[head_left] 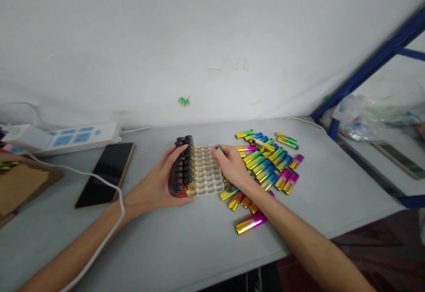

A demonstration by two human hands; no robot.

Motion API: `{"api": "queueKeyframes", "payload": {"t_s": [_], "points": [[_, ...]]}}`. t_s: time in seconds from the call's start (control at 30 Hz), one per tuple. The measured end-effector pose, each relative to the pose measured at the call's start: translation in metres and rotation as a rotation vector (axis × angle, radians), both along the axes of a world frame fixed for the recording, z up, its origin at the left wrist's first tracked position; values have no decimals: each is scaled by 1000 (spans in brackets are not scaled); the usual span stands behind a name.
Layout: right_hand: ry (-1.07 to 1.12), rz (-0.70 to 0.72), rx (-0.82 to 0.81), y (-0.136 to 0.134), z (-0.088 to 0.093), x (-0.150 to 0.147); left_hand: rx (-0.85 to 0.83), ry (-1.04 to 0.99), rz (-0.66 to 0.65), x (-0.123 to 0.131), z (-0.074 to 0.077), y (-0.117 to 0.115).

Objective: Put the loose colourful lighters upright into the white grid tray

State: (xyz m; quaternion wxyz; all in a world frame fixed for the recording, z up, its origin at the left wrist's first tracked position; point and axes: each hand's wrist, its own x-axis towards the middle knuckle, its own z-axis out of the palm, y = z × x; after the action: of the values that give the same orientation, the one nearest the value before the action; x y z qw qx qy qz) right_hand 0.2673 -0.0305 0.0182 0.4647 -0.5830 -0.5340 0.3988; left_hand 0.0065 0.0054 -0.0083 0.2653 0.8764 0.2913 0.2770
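Note:
A pale tray (207,172) with rows of round-edged pockets lies on the table. Several lighters (181,168) with black tops stand upright in its left columns. My left hand (166,177) is wrapped round the tray's left end, thumb and fingers against the standing lighters. Over the tray's right side, my right hand (232,163) pinches a lighter, of which only a dark greenish end (219,149) shows; the rest is hidden by the fingers. To the right lies a loose pile of shiny lighters (265,168) in gold, green, blue and magenta, partly beneath my right wrist.
At the left are a black phone (106,174), a white power strip (83,137) and an open cardboard box (23,181). A white cable (121,203) crosses above my left forearm. A blue metal frame (365,66) and plastic bags (358,117) stand at the right.

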Motion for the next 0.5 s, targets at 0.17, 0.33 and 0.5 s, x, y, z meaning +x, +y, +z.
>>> {"api": "queueKeyframes", "payload": {"t_s": [0.17,0.33,0.5], "points": [[-27,5,47,0,0,1,2,0,-4,0,0,0],[-48,88,139,4,-7,4,1,0,0,0,-1,0],[-179,63,272,8,-11,9,19,-1,-5,0,-1,0]]}}
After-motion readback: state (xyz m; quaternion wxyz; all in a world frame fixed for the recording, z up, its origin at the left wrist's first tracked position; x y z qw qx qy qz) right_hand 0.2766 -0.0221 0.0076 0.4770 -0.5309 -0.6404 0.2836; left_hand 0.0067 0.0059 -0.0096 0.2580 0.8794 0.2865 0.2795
